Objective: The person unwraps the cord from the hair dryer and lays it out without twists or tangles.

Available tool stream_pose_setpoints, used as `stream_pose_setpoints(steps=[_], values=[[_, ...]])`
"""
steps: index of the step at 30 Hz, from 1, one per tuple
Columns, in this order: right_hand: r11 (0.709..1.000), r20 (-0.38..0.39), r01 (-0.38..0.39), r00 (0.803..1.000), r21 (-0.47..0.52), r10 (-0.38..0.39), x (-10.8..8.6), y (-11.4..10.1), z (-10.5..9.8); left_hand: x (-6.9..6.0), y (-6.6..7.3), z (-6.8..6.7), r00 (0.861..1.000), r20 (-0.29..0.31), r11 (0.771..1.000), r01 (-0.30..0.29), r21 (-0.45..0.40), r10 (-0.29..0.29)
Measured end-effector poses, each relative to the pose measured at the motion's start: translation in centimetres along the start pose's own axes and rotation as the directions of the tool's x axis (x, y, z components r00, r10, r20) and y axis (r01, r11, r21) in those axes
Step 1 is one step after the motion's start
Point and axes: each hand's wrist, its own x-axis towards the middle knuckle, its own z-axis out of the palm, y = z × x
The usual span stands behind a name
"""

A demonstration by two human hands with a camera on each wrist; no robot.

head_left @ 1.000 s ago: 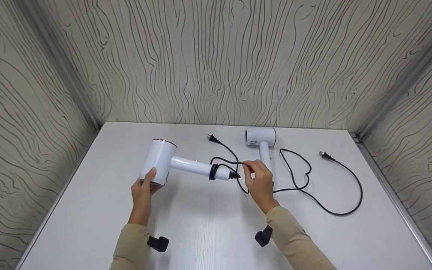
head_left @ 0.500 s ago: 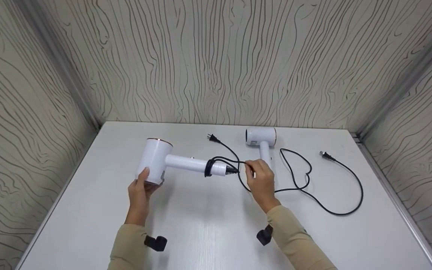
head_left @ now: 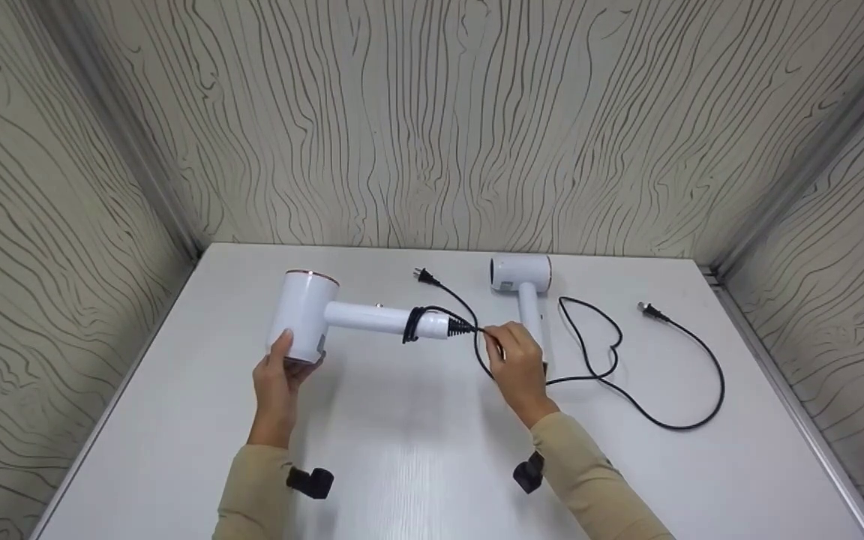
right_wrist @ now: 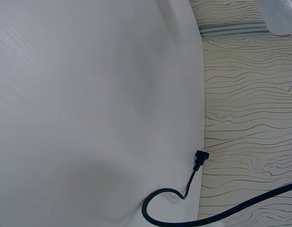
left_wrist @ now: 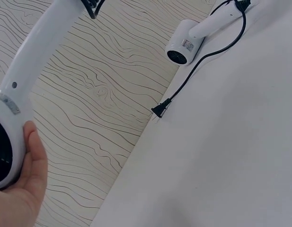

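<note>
My left hand (head_left: 276, 390) grips the barrel of a white hair dryer (head_left: 301, 315) with a rose-gold rim, raised off the table. Its handle points right, nearly level. Black cord (head_left: 412, 326) is looped round the handle near its ribbed end. Just beyond that end, my right hand (head_left: 520, 367) pinches the cord between thumb and fingers. The left wrist view shows fingers (left_wrist: 36, 161) round the barrel beside the dark grille. In the right wrist view the hand is out of sight; a cord (right_wrist: 240, 206) crosses the lower right corner.
A second white hair dryer (head_left: 520, 274) lies at the back of the white table (head_left: 402, 465), its handle partly hidden by my right hand. One plug (head_left: 426, 277) lies left of it, another plug (head_left: 654, 311) to the right, with loose cord (head_left: 720, 375) curving over the tabletop. Patterned walls enclose the table.
The held hair dryer has shifted left and slightly up, its handle swinging closer to level. My right hand keeps pinching the cord and has stayed nearly in place.
</note>
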Motion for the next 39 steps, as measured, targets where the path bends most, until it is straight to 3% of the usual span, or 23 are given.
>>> stream_pose_setpoints(steps=[10,22,30,34,39], values=[[0.993,0.021,0.119,0.993,0.007,-0.119,-1.1,-0.7,0.9,-0.1,0.5,0.2,1.000,-0.022,0.999,-0.001,-0.044,0.000],[0.982,0.140,0.185,0.974,-0.026,-0.180,-3.7,-1.6,2.7,-0.2,0.7,0.2,1.000,-0.029,0.999,0.005,-0.052,-0.007],[0.988,0.228,0.153,0.963,-0.032,-0.142,-5.4,-2.4,3.7,-0.1,0.8,0.3,0.999,-0.033,0.998,-0.006,-0.057,0.004],[0.992,0.325,0.123,0.940,-0.030,-0.107,-6.4,-2.9,3.8,-0.1,0.8,0.3,0.999,-0.036,0.999,-0.004,-0.044,0.002],[0.999,0.434,0.029,0.901,-0.040,-0.009,-7.0,-3.5,3.6,-0.2,0.6,0.4,0.999,-0.040,0.999,0.003,-0.037,-0.005]])
